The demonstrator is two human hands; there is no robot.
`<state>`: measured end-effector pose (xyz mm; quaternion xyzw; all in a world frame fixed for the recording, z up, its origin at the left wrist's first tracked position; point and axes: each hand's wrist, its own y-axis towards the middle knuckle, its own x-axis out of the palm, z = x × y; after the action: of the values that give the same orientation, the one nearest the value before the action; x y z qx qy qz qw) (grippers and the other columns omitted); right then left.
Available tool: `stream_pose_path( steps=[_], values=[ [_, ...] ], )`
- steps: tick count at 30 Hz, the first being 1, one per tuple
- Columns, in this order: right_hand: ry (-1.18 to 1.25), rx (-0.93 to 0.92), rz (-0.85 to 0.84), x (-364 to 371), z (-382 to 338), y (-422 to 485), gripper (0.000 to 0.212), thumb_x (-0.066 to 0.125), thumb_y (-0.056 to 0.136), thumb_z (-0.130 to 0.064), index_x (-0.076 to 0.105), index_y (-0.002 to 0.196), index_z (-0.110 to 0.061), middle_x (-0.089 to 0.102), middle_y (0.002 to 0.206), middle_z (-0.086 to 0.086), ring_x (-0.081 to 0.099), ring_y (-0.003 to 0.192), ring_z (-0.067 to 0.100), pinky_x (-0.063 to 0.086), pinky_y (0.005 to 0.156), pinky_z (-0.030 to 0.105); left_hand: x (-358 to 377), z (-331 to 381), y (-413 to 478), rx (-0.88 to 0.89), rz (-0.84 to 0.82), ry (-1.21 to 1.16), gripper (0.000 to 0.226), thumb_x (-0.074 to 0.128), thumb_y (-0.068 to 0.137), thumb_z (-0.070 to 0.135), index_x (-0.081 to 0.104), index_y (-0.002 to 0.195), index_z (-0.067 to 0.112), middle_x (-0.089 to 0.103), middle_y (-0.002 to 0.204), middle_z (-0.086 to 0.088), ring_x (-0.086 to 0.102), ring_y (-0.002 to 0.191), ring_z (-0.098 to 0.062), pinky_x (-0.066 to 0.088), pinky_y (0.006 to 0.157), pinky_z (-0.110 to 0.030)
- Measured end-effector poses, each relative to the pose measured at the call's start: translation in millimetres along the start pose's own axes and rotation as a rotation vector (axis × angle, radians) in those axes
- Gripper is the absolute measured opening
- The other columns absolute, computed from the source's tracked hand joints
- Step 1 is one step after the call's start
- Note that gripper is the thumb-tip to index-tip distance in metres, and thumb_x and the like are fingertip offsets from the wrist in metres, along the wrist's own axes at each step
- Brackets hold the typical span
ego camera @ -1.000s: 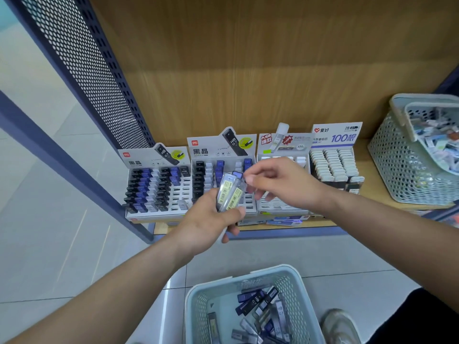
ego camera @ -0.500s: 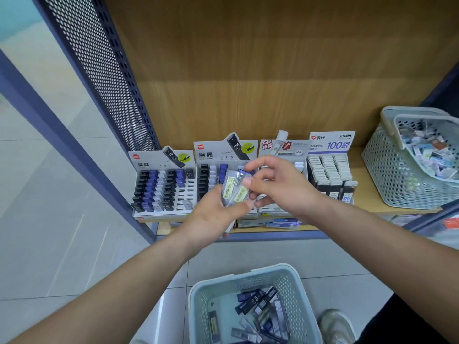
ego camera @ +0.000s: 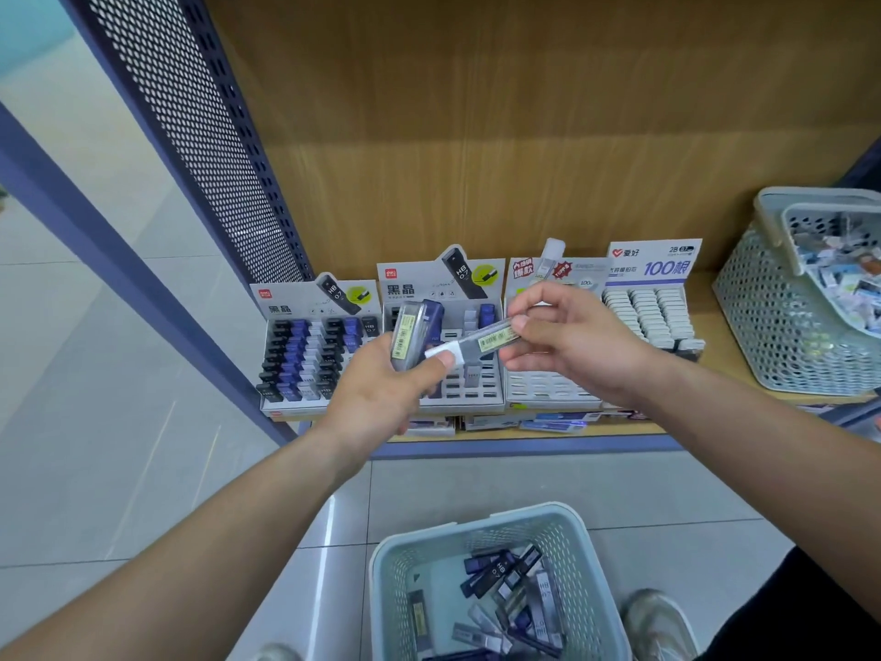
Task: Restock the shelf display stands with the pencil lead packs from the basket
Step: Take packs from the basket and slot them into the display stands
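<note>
Pale floor tiles (ego camera: pixel 119 469) fill the bottom of the frame, where the basket (ego camera: pixel 476 529) sits at bottom centre with loose pencil lead packs (ego camera: pixel 505 577) heaped inside and a shoe (ego camera: pixel 660 622) just beside its right wall. Above it, mid-frame, the left hand (ego camera: pixel 381 398) grips a small bundle (ego camera: pixel 412 333) of packs upright, its thumb pressed on the white end of a single pack (ego camera: pixel 486 343) lying crosswise. The right hand (ego camera: pixel 577 345) pinches that pack's other end between thumb and fingertips. The step in hand looks like drawing one pack off the bundle to slot it. To do it well, the left thumb should ease as the right hand pulls, so the bundle does not fan out and drop. The pack should then be turned upright and matched to its own brand and colour before going down. Behind the hands, four display stands (ego camera: pixel 305 364) sit in a row on the shelf (ego camera: pixel 524 443). The second stand (ego camera: pixel 476 388) and third stand (ego camera: pixel 548 391) show many vacant slots, while the right-hand stand (ego camera: pixel 648 317) looks nearly full. A second basket (ego camera: pixel 772 336) rests on the shelf at the right edge, and a perforated panel (ego camera: pixel 190 136) rises at upper left.
</note>
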<state>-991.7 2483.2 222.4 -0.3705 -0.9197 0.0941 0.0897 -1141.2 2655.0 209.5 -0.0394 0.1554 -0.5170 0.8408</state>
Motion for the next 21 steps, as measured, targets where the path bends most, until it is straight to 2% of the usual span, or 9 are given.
stream_pose_path(
  steps=[2,4,6,8,11,14,17,19,21],
  values=[
    [0.041,0.008,-0.003,-2.4,-0.5,0.4,0.016,0.058,0.097,0.002,0.061,0.087,-0.011,0.067,0.084,0.008,0.074,0.078,0.029,0.060,0.071,0.033,1.6,-0.9,0.2,0.008,0.011,-0.015,0.017,0.070,0.095,0.032,0.061,0.090,0.019,0.058,0.062,0.003,0.037,0.049,-0.016,0.035,0.042,-0.026],
    [0.041,0.002,0.000,-4.0,-0.2,0.5,0.017,0.061,0.095,0.001,0.063,0.083,-0.011,0.069,0.090,0.012,0.074,0.079,0.029,0.060,0.071,0.032,4.0,-2.0,0.7,0.013,0.025,-0.042,0.016,0.071,0.094,0.030,0.062,0.091,0.018,0.050,0.064,-0.005,0.034,0.050,-0.018,0.032,0.042,-0.026],
    [-0.006,-0.005,0.003,-4.6,1.3,-0.3,0.009,0.068,0.091,-0.002,0.067,0.084,-0.007,0.070,0.096,0.020,0.073,0.080,0.027,0.060,0.073,0.030,6.3,-2.7,2.2,0.022,0.045,-0.065,0.014,0.073,0.093,0.027,0.062,0.091,0.019,0.045,0.058,-0.003,0.032,0.048,-0.018,0.030,0.041,-0.025],
    [-0.047,0.006,-0.007,-5.7,3.2,-1.8,0.004,0.073,0.087,-0.001,0.070,0.089,-0.005,0.073,0.098,0.021,0.073,0.083,0.024,0.061,0.077,0.031,7.5,-3.4,4.6,0.030,0.066,-0.076,0.013,0.075,0.091,0.023,0.063,0.094,0.019,0.048,0.051,0.008,0.034,0.045,-0.014,0.032,0.040,-0.023],
    [-0.131,0.060,-0.049,-8.0,5.3,-5.1,0.027,0.075,0.082,0.007,0.070,0.106,-0.005,0.076,0.095,0.014,0.073,0.081,0.021,0.061,0.074,0.027,8.4,-4.9,8.2,0.053,0.082,-0.048,0.017,0.077,0.089,0.016,0.064,0.098,0.021,0.053,0.048,0.016,0.043,0.041,-0.003,0.037,0.041,-0.014],
    [-0.287,0.103,-0.142,-5.3,7.2,-8.5,0.044,0.075,0.080,0.010,0.068,0.115,-0.015,0.077,0.095,0.007,0.072,0.075,0.017,0.057,0.068,0.025,11.5,-4.9,8.8,0.072,0.066,-0.010,0.022,0.077,0.087,0.010,0.065,0.101,0.022,0.056,0.051,0.019,0.048,0.042,0.000,0.036,0.043,-0.009],
    [-0.348,0.114,-0.261,0.9,11.5,-10.7,0.057,0.076,0.081,0.007,0.063,0.121,-0.031,0.072,0.089,0.000,0.068,0.072,0.019,0.058,0.069,0.033,15.1,-5.0,7.7,0.070,0.017,-0.006,0.020,0.076,0.087,0.011,0.066,0.098,0.023,0.060,0.060,0.013,0.043,0.043,-0.006,0.036,0.041,-0.019],
    [-0.335,0.090,-0.306,4.8,15.9,-10.9,0.057,0.074,0.085,0.002,0.059,0.125,-0.036,0.061,0.081,0.005,0.061,0.066,0.016,0.053,0.062,0.031,17.3,-6.1,7.9,0.058,-0.018,-0.011,0.017,0.074,0.089,0.011,0.066,0.094,0.025,0.058,0.063,0.009,0.039,0.045,-0.011,0.033,0.041,-0.023],
    [-0.330,0.080,-0.324,3.9,20.3,-10.6,0.058,0.071,0.089,-0.002,0.054,0.135,-0.032,0.052,0.081,0.010,0.053,0.062,0.012,0.046,0.057,0.027,18.6,-9.0,8.7,0.048,-0.033,0.029,0.015,0.072,0.091,0.012,0.065,0.093,0.025,0.056,0.058,0.012,0.040,0.043,-0.011,0.032,0.040,-0.022]
  ],
)
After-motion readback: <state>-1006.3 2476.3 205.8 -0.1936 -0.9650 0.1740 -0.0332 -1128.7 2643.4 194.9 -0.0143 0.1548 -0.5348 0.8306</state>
